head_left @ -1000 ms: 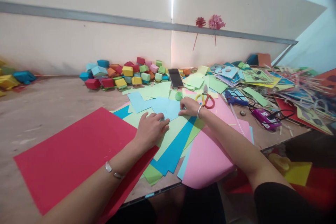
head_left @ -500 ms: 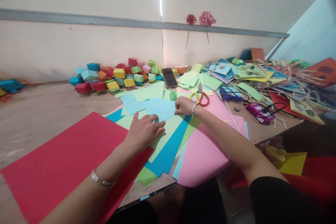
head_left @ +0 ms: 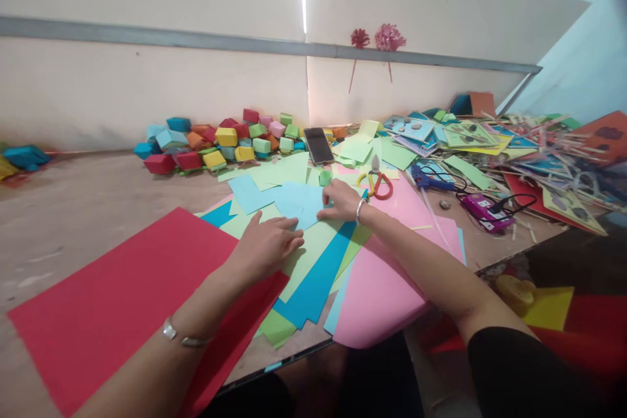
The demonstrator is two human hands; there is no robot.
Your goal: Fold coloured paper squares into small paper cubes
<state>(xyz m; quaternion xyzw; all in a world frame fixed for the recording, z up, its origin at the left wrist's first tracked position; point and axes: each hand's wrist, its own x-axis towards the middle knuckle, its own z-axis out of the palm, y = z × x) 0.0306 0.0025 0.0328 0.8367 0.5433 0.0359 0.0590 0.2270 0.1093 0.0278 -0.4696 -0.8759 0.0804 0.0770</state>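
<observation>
My left hand is spread palm down, its fingers apart over pale green sheets and beside the light blue paper. The right edge of that light blue paper is under my right hand, whose fingers are curled and pressed together. What they pinch, if anything, is too small to make out. A large red sheet lies beneath my left forearm. Blue strips lie between my hands and the table's front edge. Pink paper lies below my right forearm.
Scissors and a phone lie behind my right hand. Small coloured paper boxes are piled at the back left. On the right are a blue glue gun, a purple power box and heaped cards with sticks.
My left hand has shifted slightly left and its fingers lie flatter. My right hand has moved a little to the left over the light blue paper. The view has shifted slightly.
</observation>
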